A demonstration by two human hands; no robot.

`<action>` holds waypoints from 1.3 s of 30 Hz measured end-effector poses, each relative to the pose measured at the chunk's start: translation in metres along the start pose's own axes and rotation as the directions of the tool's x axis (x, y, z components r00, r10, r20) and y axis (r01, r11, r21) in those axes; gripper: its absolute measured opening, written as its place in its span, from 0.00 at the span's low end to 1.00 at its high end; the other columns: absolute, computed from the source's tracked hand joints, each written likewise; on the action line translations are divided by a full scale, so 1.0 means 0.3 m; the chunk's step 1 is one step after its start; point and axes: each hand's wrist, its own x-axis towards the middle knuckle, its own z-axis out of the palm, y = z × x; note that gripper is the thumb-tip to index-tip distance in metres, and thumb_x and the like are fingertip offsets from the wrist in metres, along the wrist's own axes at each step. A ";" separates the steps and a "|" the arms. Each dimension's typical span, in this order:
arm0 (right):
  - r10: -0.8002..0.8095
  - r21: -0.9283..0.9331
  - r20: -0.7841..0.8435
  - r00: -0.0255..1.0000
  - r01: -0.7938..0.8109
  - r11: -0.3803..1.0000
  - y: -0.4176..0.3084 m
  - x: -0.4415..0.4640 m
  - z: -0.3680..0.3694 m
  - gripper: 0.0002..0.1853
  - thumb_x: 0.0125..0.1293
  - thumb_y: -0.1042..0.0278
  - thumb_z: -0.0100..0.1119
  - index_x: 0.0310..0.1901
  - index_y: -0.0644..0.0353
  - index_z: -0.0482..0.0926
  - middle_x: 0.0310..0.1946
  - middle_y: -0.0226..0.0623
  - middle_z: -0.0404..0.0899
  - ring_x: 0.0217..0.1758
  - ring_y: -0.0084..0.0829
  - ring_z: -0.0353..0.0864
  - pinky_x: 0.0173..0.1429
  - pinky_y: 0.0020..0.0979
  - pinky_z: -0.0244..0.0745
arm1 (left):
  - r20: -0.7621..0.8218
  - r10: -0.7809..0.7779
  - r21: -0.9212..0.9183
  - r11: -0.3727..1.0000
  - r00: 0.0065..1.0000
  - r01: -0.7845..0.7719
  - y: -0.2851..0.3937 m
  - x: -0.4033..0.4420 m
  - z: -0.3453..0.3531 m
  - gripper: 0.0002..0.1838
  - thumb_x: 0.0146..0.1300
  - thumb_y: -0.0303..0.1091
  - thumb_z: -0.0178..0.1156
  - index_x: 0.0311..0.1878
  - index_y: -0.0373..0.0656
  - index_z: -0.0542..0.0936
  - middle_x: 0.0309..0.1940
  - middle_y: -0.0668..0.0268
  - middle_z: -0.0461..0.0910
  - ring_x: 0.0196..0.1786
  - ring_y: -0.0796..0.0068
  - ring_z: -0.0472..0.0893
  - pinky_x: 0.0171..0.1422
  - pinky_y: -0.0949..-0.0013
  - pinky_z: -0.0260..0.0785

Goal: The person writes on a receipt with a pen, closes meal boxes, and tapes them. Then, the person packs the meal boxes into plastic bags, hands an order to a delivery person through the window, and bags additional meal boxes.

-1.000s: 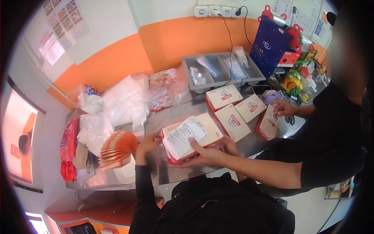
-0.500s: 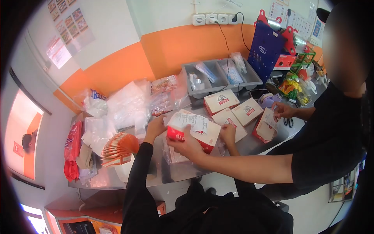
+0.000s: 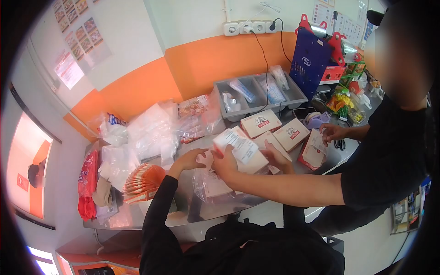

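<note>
- Head view: our left hand [image 3: 189,162] curves loosely open, seemingly empty, left of the raised box [image 3: 255,164]; we cannot tell whether our right hand [image 3: 278,159], at its other side, grips it.
- Between ours, a co-worker's hand [image 3: 223,164] holds it; an early release could drop it.
- Beyond our hands, the metal table [image 3: 182,214] meets an orange-and-white wall [image 3: 201,55].

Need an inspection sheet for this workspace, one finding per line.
Surface: metal table, shiny where bare.
Job's things: box with printed slips in a co-worker's hand; clear bag on the table; more boxes near the tray.
Clutter: grey tray, plastic bags, fanned orange stack.
Left hand: open, near the held box.
Right hand: at that box's right edge; contact unclear.
Cables: black cords from wall sockets.
Surroundings: orange-and-white wall; co-worker at right.
</note>
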 end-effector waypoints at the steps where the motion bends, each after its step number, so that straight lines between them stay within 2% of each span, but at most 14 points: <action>1: 0.080 0.188 0.012 0.997 -0.081 0.979 0.030 -0.017 -0.011 0.35 0.51 0.52 0.69 0.56 0.64 0.70 0.50 0.41 0.72 0.52 0.34 0.73 0.50 0.31 0.74 | 0.025 -0.029 -0.054 0.998 0.999 0.030 0.040 -0.013 -0.016 0.36 0.48 0.36 0.69 0.63 0.46 0.70 0.46 0.62 0.77 0.53 0.57 0.76 0.59 0.62 0.67; 5: 0.269 0.563 0.118 0.956 -0.287 0.775 0.117 -0.082 -0.012 0.34 0.53 0.50 0.68 0.55 0.67 0.72 0.48 0.40 0.75 0.49 0.32 0.76 0.48 0.29 0.74 | 0.068 -0.163 -0.122 0.978 0.984 0.170 0.075 -0.063 0.013 0.31 0.49 0.31 0.66 0.61 0.44 0.71 0.48 0.59 0.75 0.54 0.57 0.74 0.59 0.63 0.67; 8: 0.318 0.674 0.199 0.927 -0.365 0.642 0.150 -0.119 0.020 0.34 0.54 0.48 0.67 0.53 0.69 0.74 0.46 0.40 0.78 0.47 0.31 0.78 0.46 0.28 0.74 | -0.306 -0.043 -0.204 0.979 0.951 -0.022 0.099 -0.106 0.124 0.22 0.51 0.27 0.62 0.53 0.42 0.77 0.47 0.55 0.71 0.54 0.56 0.72 0.57 0.63 0.68; 11: 0.347 0.766 0.276 0.896 -0.424 0.483 0.195 -0.162 0.063 0.34 0.55 0.47 0.66 0.52 0.71 0.75 0.44 0.39 0.80 0.45 0.30 0.80 0.45 0.26 0.74 | -0.596 -0.268 -0.049 0.953 0.757 0.298 0.091 -0.140 0.241 0.12 0.53 0.27 0.60 0.43 0.42 0.81 0.44 0.53 0.69 0.52 0.55 0.71 0.54 0.62 0.68; 14: 0.289 0.894 0.271 0.918 -0.351 0.279 0.222 -0.170 0.138 0.39 0.53 0.40 0.66 0.49 0.75 0.76 0.41 0.46 0.81 0.42 0.31 0.81 0.46 0.28 0.74 | -0.756 -0.438 -0.246 0.879 0.486 0.408 0.120 -0.120 0.308 0.06 0.52 0.32 0.63 0.33 0.42 0.83 0.44 0.52 0.69 0.52 0.52 0.71 0.53 0.59 0.66; 17: 0.273 0.909 0.346 0.897 -0.393 0.137 0.211 -0.199 0.142 0.38 0.56 0.43 0.65 0.52 0.75 0.74 0.45 0.45 0.80 0.47 0.30 0.79 0.50 0.28 0.73 | -0.645 -0.560 -0.325 0.816 0.519 0.477 0.169 -0.095 0.313 0.13 0.52 0.39 0.65 0.37 0.43 0.80 0.46 0.53 0.68 0.52 0.51 0.70 0.55 0.56 0.65; 20: 0.293 0.942 0.328 0.898 -0.336 -0.024 0.152 -0.225 0.155 0.36 0.59 0.46 0.63 0.56 0.74 0.72 0.49 0.44 0.78 0.52 0.28 0.77 0.55 0.27 0.70 | -0.687 -0.414 -0.204 0.899 0.597 0.388 0.114 -0.082 0.348 0.19 0.51 0.44 0.66 0.42 0.44 0.77 0.48 0.54 0.68 0.54 0.51 0.69 0.56 0.54 0.64; 23: 0.245 0.951 0.307 0.920 -0.287 -0.115 0.057 -0.237 0.128 0.34 0.62 0.50 0.62 0.58 0.73 0.69 0.51 0.43 0.76 0.55 0.26 0.74 0.58 0.27 0.67 | -0.720 -0.444 -0.111 0.832 0.533 0.544 0.194 -0.040 0.372 0.22 0.53 0.42 0.64 0.49 0.46 0.71 0.48 0.56 0.68 0.53 0.52 0.69 0.56 0.53 0.64; 24: 0.232 0.970 0.239 0.943 -0.244 -0.005 0.033 -0.227 0.152 0.33 0.63 0.51 0.61 0.59 0.72 0.69 0.50 0.41 0.77 0.53 0.25 0.74 0.56 0.27 0.68 | -0.734 -0.441 -0.088 0.816 0.517 0.571 0.166 -0.031 0.394 0.22 0.55 0.41 0.63 0.51 0.45 0.70 0.49 0.56 0.68 0.55 0.53 0.69 0.57 0.53 0.64; 28: 0.172 0.972 0.231 0.958 -0.235 0.004 -0.077 -0.181 0.201 0.31 0.64 0.51 0.60 0.57 0.71 0.70 0.49 0.40 0.77 0.51 0.25 0.76 0.54 0.25 0.69 | -0.775 -0.405 -0.002 0.769 0.485 0.639 0.020 -0.015 0.541 0.26 0.58 0.38 0.62 0.56 0.41 0.65 0.53 0.57 0.67 0.60 0.56 0.67 0.61 0.56 0.63; 31: 0.109 0.944 0.318 0.942 -0.303 -0.132 -0.143 -0.167 0.258 0.30 0.64 0.50 0.60 0.57 0.70 0.71 0.48 0.40 0.78 0.49 0.25 0.76 0.53 0.25 0.70 | -0.690 -0.405 -0.226 0.908 0.600 0.352 -0.058 -0.102 0.588 0.29 0.59 0.37 0.62 0.60 0.39 0.61 0.55 0.57 0.67 0.63 0.58 0.65 0.64 0.58 0.61; 33: 0.058 0.905 0.385 0.921 -0.364 -0.221 -0.167 -0.166 0.273 0.30 0.64 0.50 0.60 0.57 0.69 0.72 0.49 0.40 0.78 0.49 0.26 0.77 0.53 0.25 0.70 | -0.586 -0.411 -0.539 0.841 0.698 0.043 -0.133 -0.162 0.578 0.32 0.59 0.36 0.62 0.62 0.37 0.59 0.56 0.57 0.66 0.64 0.59 0.64 0.66 0.60 0.60; 34: 0.074 0.920 0.384 0.920 -0.376 -0.107 -0.172 -0.167 0.280 0.30 0.64 0.50 0.60 0.57 0.69 0.72 0.50 0.40 0.78 0.52 0.26 0.76 0.56 0.26 0.69 | -0.549 -0.400 -0.620 0.783 0.734 -0.037 -0.167 -0.189 0.558 0.33 0.60 0.35 0.62 0.63 0.36 0.58 0.57 0.57 0.66 0.65 0.59 0.64 0.66 0.61 0.60; 39: 0.117 0.945 0.326 0.938 -0.320 -0.066 -0.182 -0.193 0.384 0.29 0.66 0.52 0.58 0.59 0.69 0.70 0.48 0.38 0.78 0.51 0.25 0.76 0.55 0.26 0.69 | -0.514 -0.298 -0.538 0.842 0.804 -0.032 -0.095 -0.257 0.387 0.34 0.58 0.30 0.63 0.65 0.34 0.60 0.58 0.56 0.66 0.63 0.59 0.66 0.66 0.64 0.61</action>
